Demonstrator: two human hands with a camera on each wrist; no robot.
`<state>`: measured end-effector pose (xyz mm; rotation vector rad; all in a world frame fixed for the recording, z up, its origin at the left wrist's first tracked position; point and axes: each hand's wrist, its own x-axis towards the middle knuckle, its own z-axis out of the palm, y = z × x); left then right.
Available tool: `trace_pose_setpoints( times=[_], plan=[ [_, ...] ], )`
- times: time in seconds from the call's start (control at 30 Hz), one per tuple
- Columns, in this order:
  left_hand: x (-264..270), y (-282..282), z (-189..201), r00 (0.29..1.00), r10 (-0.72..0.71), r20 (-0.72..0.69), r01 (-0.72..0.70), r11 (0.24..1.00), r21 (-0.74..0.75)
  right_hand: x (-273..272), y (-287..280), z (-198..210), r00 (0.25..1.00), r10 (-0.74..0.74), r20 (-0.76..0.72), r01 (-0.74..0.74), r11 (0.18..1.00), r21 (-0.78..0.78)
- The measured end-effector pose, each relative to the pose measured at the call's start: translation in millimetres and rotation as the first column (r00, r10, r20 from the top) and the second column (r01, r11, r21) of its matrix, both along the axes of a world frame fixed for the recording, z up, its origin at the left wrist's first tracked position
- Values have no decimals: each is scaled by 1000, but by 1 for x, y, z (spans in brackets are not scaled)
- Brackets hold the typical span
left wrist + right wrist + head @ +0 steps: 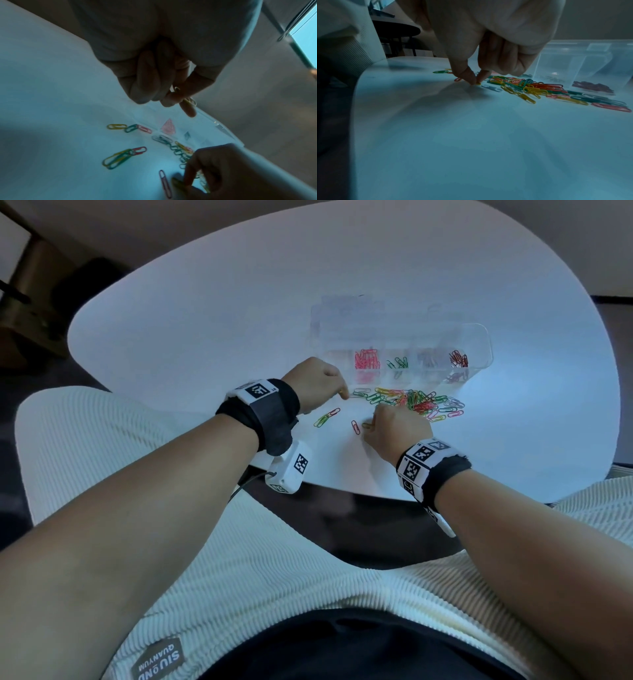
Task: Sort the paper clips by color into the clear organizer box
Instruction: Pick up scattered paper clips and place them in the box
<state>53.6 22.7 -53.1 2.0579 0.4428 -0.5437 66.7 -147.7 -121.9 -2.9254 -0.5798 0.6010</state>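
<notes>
right hand (pixel 475 79): thumb and forefinger pinched down on a yellow paper clip (pixel 478 84) lying flat on the white table (pixel 205 337); other fingers curled, holding nothing else
risk at right hand: clip lies flat on a smooth top, so the pinch could slide off or skid it away (likely a nail-edge grab)
beside right hand: a lone red clip (pixel 355 426) just to its left; a stray nudge could push it toward the near table edge
left hand (pixel 317 385): fingers curled, a few clips (pixel 188 101) pinched between thumb and forefinger, yellow among them; exact count too blurred to tell
risk at left hand: loose bundle, one clip may drop as more are added (or clips hook together)
just beyond right hand: mixed pile of clips (pixel 414 402), green, yellow, red, pink, pale ones overlapping; linked clips could drag a wrong colour along
left of right hand: small green-yellow-red cluster (pixel 326 417), apparently interlocked
beyond the pile: clear organizer box (pixel 476 337), open, with pink (pixel 366 359), green (pixel 399 362), pale and dark red (pixel 458 359) clips in separate compartments
risk at box: clear dividers are hard to see, so a drop may land in the neighbouring compartment
progress: partly sorted, much of the pile left
</notes>
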Motion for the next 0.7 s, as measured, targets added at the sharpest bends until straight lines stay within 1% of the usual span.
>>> trace_pose_setpoints(
  times=[0.13,0.2,0.27,0.37,0.4,0.43,0.47,0.5,0.53,0.57,0.6,0.63,0.67,0.7],
  plan=[
    [0,-4,9,984,156,-89,-168,975,-144,3,6,6,996,-13,-88,12,1000,-18],
    [2,-4,13,974,204,-98,-220,954,-202,5,10,11,992,1,-125,-8,998,-62],
    [6,-3,15,965,250,-81,-262,937,-232,5,13,15,991,33,-130,-48,992,-113],
    [10,-5,19,956,292,8,-282,929,-242,5,15,17,992,82,-98,-95,986,-136],
    [12,-6,19,953,302,29,-288,930,-229,6,15,18,991,66,-117,-80,990,-117],
    [14,-7,19,951,307,40,-292,933,-210,7,15,21,986,30,-166,-41,997,-65],
    [16,-6,18,951,305,41,-293,937,-193,9,16,23,969,-25,-245,32,999,25],
    [19,-5,15,956,291,37,-280,943,-180,13,16,26,936,-85,-340,141,980,143],
    [22,-4,13,962,272,34,-263,950,-169,17,17,30,885,-147,-442,282,924,258],
    [23,-2,12,966,258,38,-249,956,-158,19,18,36,814,-193,-548,432,832,349],
    [26,-2,11,966,254,43,-244,956,-162,23,20,42,732,-223,-644,570,718,399],
    [28,-1,10,964,263,43,-252,952,-176,26,21,47,650,-228,-725,680,600,421],
    [31,1,10,960,278,39,-266,945,-189,29,24,53,583,-213,-784,753,502,425],
    [35,3,10,955,296,33,-284,937,-203,32,28,58,541,-193,-818,795,434,424]
  ],
)
